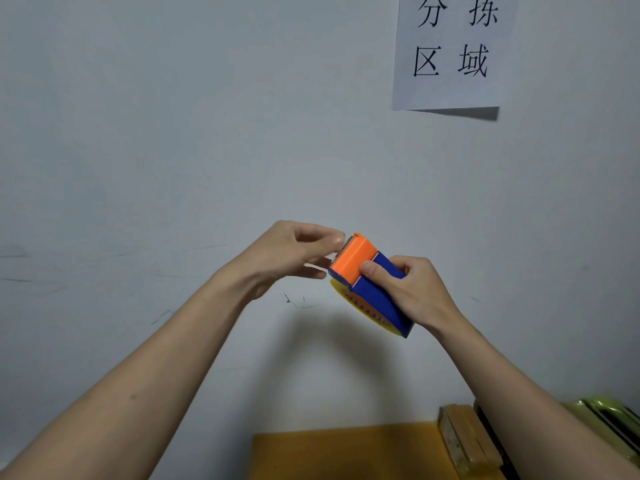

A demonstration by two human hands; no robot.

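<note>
Box (377,296) held before pale wall (173,133), paper sign (450,50), yellow tabletop (346,452)

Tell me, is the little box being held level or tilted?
Tilted: the box slants, orange end up near the left hand, blue end lower in the right hand.

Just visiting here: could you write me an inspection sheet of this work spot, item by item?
Surface: yellow tabletop, only a part in view at the bottom.
Job's things: blue and orange carton, held up in the air.
Clutter: wooden blocks and a blurred yellow-green object at the table's right.
Fingers: right hand grips the carton's blue body; left hand pinches its orange end.
Cables: nothing seen.
Surroundings: scuffed pale wall, paper sign with printed characters.
</note>
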